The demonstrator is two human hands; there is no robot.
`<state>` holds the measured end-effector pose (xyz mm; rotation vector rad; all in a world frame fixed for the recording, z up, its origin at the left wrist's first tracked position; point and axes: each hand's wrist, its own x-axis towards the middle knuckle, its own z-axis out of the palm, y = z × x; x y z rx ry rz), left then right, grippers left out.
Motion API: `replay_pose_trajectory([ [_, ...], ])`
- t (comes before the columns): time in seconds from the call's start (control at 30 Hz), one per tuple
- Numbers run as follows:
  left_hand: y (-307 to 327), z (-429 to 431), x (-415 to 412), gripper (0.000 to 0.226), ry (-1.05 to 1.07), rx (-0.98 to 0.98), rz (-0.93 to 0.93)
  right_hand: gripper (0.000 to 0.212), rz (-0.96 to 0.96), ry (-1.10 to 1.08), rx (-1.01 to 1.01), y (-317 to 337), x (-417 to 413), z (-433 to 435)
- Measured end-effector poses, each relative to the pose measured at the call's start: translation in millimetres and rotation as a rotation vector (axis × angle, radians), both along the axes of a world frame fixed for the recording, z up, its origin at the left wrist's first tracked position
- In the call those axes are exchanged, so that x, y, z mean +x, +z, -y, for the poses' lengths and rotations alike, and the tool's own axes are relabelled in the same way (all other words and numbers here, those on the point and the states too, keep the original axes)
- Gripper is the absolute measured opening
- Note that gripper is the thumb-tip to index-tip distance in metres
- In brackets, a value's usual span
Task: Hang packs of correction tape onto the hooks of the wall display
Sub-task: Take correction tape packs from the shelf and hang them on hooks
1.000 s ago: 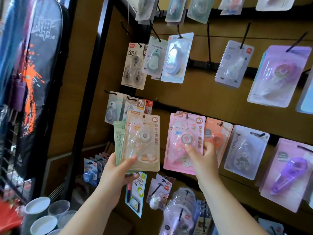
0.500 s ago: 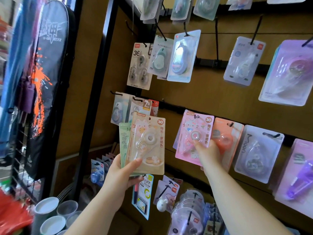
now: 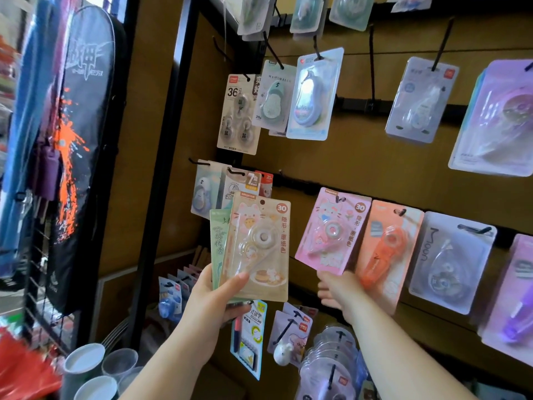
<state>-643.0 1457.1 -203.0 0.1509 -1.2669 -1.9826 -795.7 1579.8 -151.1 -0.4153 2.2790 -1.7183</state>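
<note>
My left hand grips a small stack of correction tape packs by the lower edge: a beige cat pack in front and a green pack behind it. A pink cat pack hangs tilted on a hook of the brown wall display, next to an orange pack. Just below the pink pack's bottom edge is my right hand, holding nothing, its fingers relaxed.
Many more packs hang on hooks above, right and below, among them a clear pack and a purple one. A black frame post stands left. A dark bag hangs beyond it. Paper cups sit at lower left.
My right hand let go of the pink pack, which now hangs on its hook, and dropped below it. The view shifted, so the display sits further right.
</note>
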Motion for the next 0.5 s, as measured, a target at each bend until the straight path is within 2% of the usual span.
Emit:
replay_pose_trajectory([
  [0.1, 2, -5, -2, 0.029, -0.025, -0.009, -0.025, 0.045, 0.095, 0.098, 0.127, -11, 10, -5],
  [0.2, 3, -10, -4, 0.020, -0.041, -0.005, -0.045, 0.038, 0.101, 0.190, 0.241, -21, 24, -6],
  [0.3, 3, -15, -6, 0.018, -0.040, -0.022, -0.041, 0.018, 0.032, 0.163, 0.079, -18, 33, -6],
  [0.4, 2, -21, -7, 0.021, -0.050, -0.058, -0.026, 0.022, -0.155, 0.167, -0.159, -5, 41, -14],
  [0.5, 2, -27, -7, 0.033, -0.085, -0.106, -0.003, 0.022, -0.268, 0.185, -0.232, 6, 52, -22],
])
